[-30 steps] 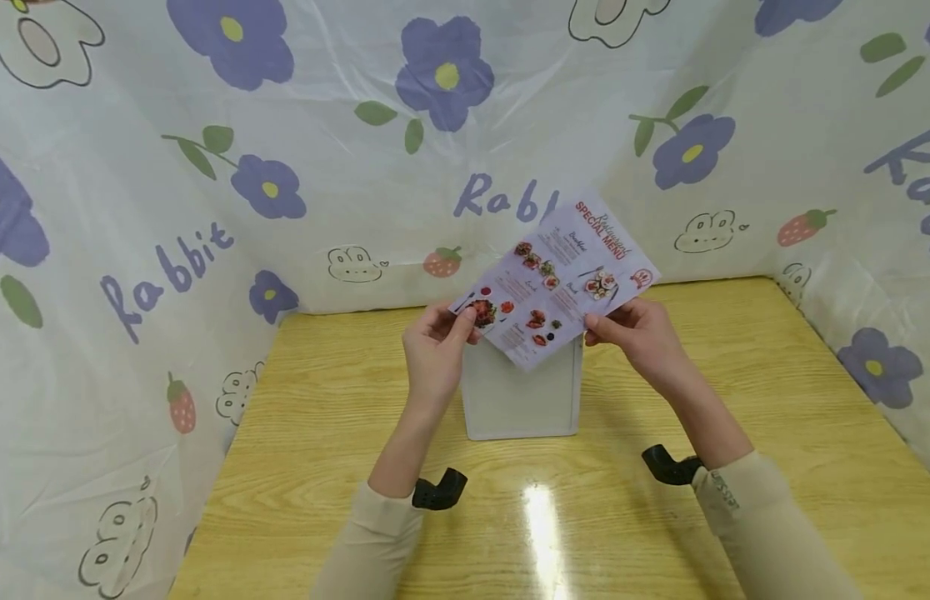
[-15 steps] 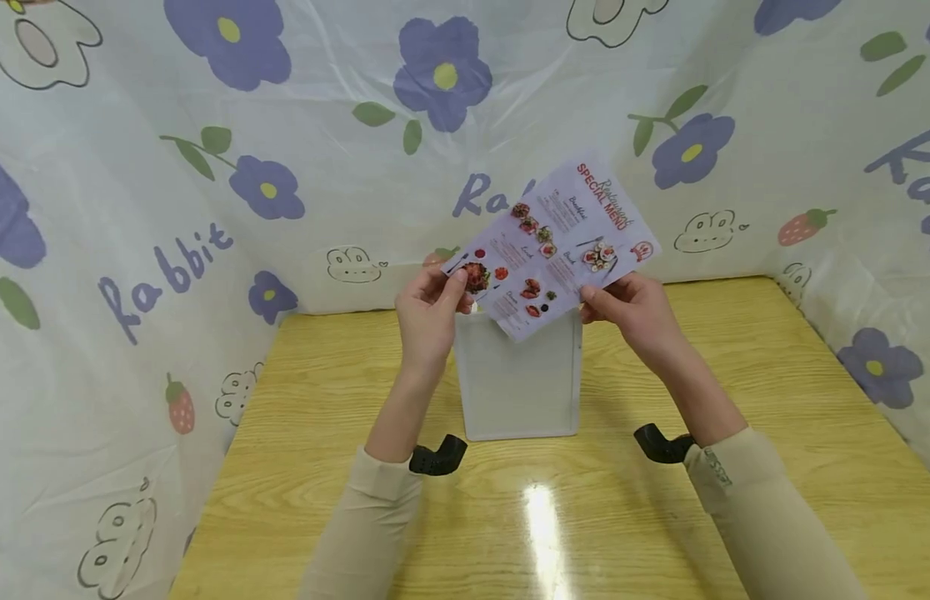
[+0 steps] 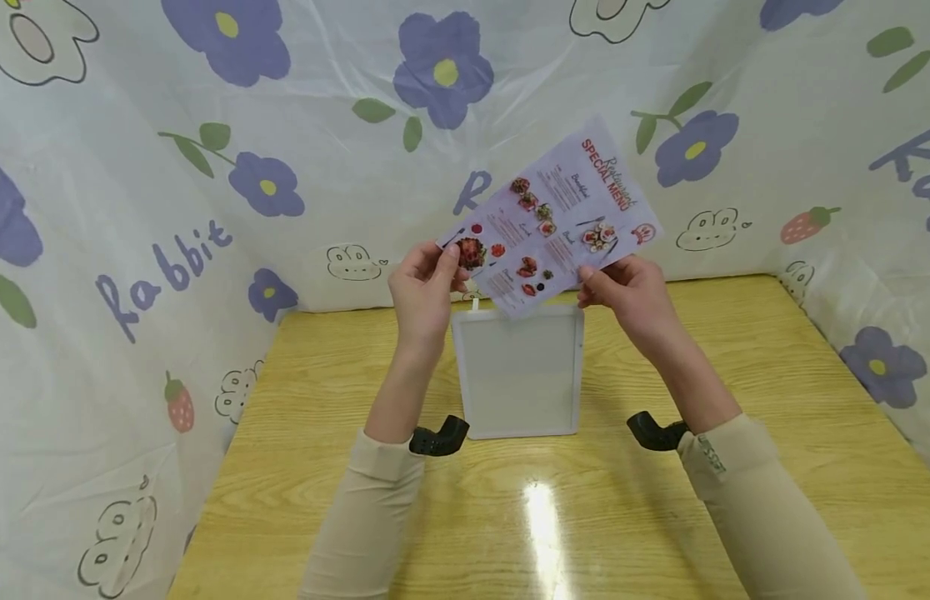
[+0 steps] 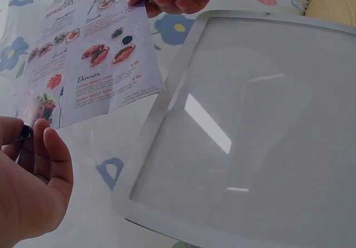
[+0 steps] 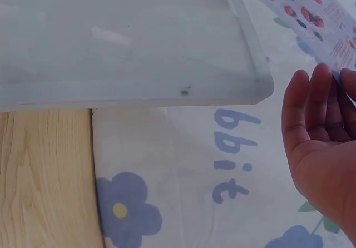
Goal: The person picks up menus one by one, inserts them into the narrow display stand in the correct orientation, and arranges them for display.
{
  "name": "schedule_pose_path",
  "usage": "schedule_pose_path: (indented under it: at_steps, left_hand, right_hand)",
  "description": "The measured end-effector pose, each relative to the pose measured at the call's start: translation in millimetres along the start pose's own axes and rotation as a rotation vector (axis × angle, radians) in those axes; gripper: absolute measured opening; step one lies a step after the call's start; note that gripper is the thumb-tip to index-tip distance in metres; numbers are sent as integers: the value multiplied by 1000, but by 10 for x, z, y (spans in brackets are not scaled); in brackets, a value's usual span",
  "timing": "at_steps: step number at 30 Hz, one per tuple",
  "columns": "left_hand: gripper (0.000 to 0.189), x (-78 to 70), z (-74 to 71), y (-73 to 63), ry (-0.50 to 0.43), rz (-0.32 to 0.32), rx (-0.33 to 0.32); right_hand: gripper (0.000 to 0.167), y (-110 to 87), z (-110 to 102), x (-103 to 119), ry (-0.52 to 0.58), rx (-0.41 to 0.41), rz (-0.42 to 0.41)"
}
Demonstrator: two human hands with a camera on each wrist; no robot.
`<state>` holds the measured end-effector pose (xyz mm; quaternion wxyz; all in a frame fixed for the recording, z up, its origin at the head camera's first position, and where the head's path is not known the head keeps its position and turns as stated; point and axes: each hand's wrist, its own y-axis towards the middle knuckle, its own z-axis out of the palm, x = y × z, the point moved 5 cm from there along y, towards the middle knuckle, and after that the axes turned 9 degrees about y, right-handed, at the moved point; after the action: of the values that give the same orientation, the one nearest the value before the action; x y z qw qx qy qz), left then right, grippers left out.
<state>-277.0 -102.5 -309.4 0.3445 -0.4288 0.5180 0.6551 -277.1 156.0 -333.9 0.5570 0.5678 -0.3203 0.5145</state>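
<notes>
A printed menu sheet [image 3: 562,221], headed "Restaurant Special Menu", is held up tilted in the air in the head view. My left hand [image 3: 423,292] pinches its lower left corner between thumb and fingers. On its lower right edge, my right hand [image 3: 630,300] pinches it the same way. Just below the sheet stands a white-framed panel [image 3: 519,375] with a pale, shiny face, upright on the table. The sheet's lowest corner overlaps the panel's top edge in the head view; whether they touch, I cannot tell. The left wrist view shows the sheet [image 4: 89,59] beside the frame [image 4: 250,131].
The wood-grain table [image 3: 345,383] reaches back to a white curtain [image 3: 322,167] printed with flowers, rabbits and strawberries, which also closes both sides. A small white tab [image 3: 476,305] sticks up behind the panel's top left. Black wrist mounts [image 3: 441,436] sit at both cuffs.
Both hands have raised the menu sheet, which keeps its tilt. Its lower corner has gone from in front of the panel's upper part to the top edge, uncovering more of the panel.
</notes>
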Motion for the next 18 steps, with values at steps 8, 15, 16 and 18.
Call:
schedule_pose_path:
  at_steps: [8, 15, 16, 18]
  left_hand:
    - [13, -18, 17, 59, -5, 3, -2]
    - [15, -44, 26, 86, 26, 24, -6]
    - [15, -43, 27, 89, 25, 26, -5]
    - [15, -40, 30, 93, 22, 27, -6]
  right_hand:
    - [25, 46, 21, 44, 5, -25, -8]
    - [25, 78, 24, 61, 10, -48, -1]
    - [25, 83, 23, 62, 8, -50, -1]
    - [25, 88, 22, 61, 13, -52, 6]
